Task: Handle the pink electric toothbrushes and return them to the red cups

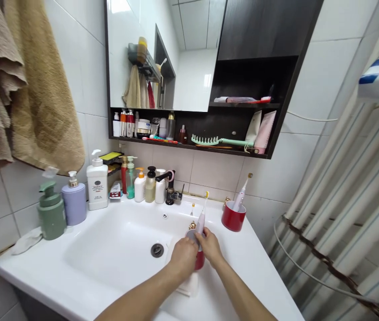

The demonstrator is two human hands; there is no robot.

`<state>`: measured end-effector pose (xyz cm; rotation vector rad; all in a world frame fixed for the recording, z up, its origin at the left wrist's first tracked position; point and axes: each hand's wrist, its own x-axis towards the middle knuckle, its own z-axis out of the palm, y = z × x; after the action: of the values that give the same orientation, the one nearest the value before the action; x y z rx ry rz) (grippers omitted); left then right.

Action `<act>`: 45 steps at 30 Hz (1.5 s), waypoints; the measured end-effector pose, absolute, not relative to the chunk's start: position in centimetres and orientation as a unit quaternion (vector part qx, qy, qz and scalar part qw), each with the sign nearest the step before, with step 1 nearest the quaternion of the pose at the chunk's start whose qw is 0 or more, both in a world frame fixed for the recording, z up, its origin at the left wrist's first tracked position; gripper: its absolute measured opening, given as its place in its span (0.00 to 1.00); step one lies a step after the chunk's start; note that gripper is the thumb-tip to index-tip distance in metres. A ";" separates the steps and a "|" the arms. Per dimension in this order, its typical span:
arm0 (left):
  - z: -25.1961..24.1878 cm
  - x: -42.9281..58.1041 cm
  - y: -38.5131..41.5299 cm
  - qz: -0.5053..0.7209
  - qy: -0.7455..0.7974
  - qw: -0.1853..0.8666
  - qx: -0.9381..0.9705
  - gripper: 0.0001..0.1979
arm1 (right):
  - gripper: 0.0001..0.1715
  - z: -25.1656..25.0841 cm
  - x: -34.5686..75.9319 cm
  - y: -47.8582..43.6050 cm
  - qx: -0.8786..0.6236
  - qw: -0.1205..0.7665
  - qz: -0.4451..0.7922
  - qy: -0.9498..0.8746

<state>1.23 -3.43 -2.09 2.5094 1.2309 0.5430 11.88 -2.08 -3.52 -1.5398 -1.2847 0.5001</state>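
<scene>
Both my hands are wrapped round a red cup (199, 260) over the right side of the white sink (116, 249). My left hand (183, 257) grips the cup from the left and my right hand (210, 246) from the right. An electric toothbrush (201, 217) with a pale handle and yellow bristles stands up out of this cup. A second red cup (233, 217) with another electric toothbrush (242, 194) stands farther back on the sink's right rim.
Pump bottles and soap dispensers (97, 183) line the sink's left and back edges beside a black tap (170, 187). Towels (25, 80) hang on the left wall. A dark mirror cabinet (209, 76) with toiletries is above. A striped curtain (349, 200) hangs on the right.
</scene>
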 end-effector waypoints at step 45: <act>-0.9 2.2 1.0 0.534 0.292 0.745 0.273 0.08 | 0.14 -1.6 8.5 -7.4 -0.609 0.413 0.391 -0.554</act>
<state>2.17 0.98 -0.92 0.5971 0.6394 1.1700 8.55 -7.37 -1.65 -1.5308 -1.3921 0.9837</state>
